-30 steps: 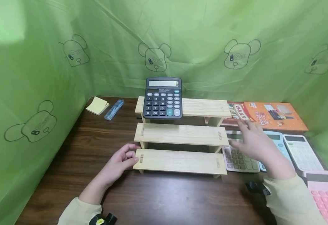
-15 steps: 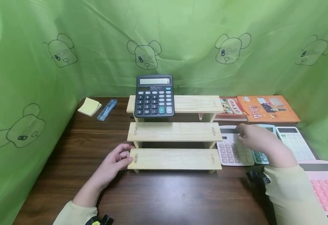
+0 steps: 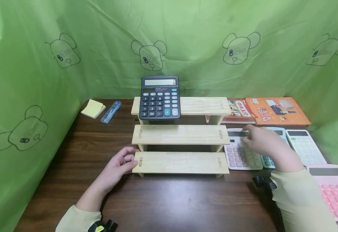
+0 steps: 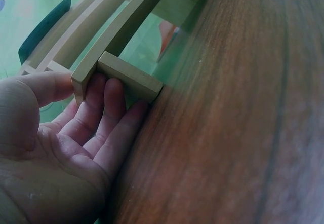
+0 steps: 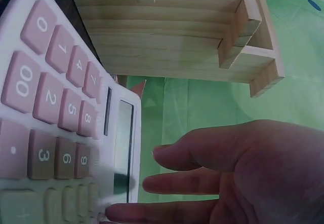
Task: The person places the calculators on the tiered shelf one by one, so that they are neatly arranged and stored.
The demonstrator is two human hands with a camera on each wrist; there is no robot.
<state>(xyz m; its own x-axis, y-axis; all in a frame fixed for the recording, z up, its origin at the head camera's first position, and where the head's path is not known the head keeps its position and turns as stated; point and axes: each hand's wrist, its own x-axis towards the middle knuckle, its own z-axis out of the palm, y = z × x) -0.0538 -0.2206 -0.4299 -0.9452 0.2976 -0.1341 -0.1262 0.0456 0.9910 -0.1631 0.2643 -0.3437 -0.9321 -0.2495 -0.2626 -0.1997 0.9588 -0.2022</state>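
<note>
My left hand (image 3: 119, 164) grips the left end of the lowest step of a three-tier wooden shelf (image 3: 180, 162); in the left wrist view the thumb is at the board's end and the fingers (image 4: 112, 107) curl beneath it. A black calculator (image 3: 159, 100) leans upright on the top tier, its display reading 0. Over the upper part of a pale pink calculator (image 3: 235, 156) hovers my right hand (image 3: 263, 141). In the right wrist view its fingers (image 5: 177, 183) are extended and spread beside the display end; one fingertip is at the calculator's edge, contact unclear.
A blue calculator (image 3: 279, 132), partly hidden by the right hand, a white calculator (image 3: 305, 146) and a bright pink calculator (image 3: 333, 191) lie at right. Behind them are an orange book (image 3: 276, 111) and a red one (image 3: 238, 108). Sticky notes (image 3: 93, 109) and a blue clear-cased item (image 3: 111, 112) lie at back left.
My right hand has come down from above the calculators to the pale pink one's upper end, its fingers drawing in. The left hand keeps its grip on the shelf. The head view has shifted slightly.
</note>
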